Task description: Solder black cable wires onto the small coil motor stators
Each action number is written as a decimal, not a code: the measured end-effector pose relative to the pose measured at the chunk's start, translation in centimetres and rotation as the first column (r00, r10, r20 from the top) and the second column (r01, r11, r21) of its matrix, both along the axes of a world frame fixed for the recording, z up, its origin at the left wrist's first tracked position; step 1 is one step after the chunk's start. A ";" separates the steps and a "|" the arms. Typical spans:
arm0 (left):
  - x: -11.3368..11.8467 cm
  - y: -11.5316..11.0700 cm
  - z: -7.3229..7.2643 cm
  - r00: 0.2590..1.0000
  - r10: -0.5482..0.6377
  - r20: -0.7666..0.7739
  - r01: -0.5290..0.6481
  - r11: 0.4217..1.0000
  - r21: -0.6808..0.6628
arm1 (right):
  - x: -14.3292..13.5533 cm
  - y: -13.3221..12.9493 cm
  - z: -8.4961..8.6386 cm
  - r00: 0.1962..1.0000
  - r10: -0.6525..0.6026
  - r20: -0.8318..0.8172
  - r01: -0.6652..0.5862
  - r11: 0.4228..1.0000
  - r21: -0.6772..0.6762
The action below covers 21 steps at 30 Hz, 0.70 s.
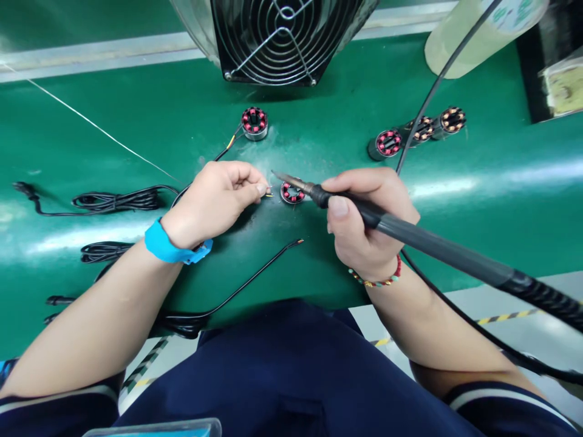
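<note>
My right hand point(368, 218) is closed around a soldering iron point(410, 233), its tip pointing left. Below the tip lies a small ring-shaped motor stator with red windings point(286, 195), partly covered by the iron. The fingertips of my left hand point(223, 197) pinch thin wire ends point(269, 195) just left of this stator, apart from the tip. Another red-wound stator point(254, 124) stands farther back, with yellow and red wires leading into a black cable point(221, 154) that passes behind my left hand. A loose black cable point(255, 274) with bared ends lies nearer me.
A fan with a wire guard point(282, 45) stands at the back. Several stators point(389, 144) sit in a row at right, crossed by a black cord point(437, 82). Bundled cables point(116, 201) lie at left; a thin pale strand point(98, 130) slants above them. A pale cylindrical container point(460, 48) stands back right.
</note>
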<state>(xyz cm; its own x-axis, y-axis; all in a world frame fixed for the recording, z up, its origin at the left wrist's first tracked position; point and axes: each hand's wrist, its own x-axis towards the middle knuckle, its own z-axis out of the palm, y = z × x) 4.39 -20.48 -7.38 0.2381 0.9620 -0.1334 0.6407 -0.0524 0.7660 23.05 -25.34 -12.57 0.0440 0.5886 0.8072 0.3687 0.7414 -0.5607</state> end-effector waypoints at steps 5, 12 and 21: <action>-0.1 0.0 -0.1 1.000 -0.009 0.028 0.009 1.000 0.001 | -0.3 0.6 -0.3 0.998 0.026 0.050 -0.022 0.998 -0.064; -0.1 0.1 -0.2 0.997 -0.029 0.067 0.030 1.000 -0.002 | -1.4 1.7 -0.9 0.996 0.061 0.064 -0.049 0.985 -0.164; -0.4 0.4 -0.7 0.989 -0.117 0.094 0.117 0.993 0.002 | -2.2 3.3 -1.5 0.972 0.082 0.221 -0.028 0.971 -0.238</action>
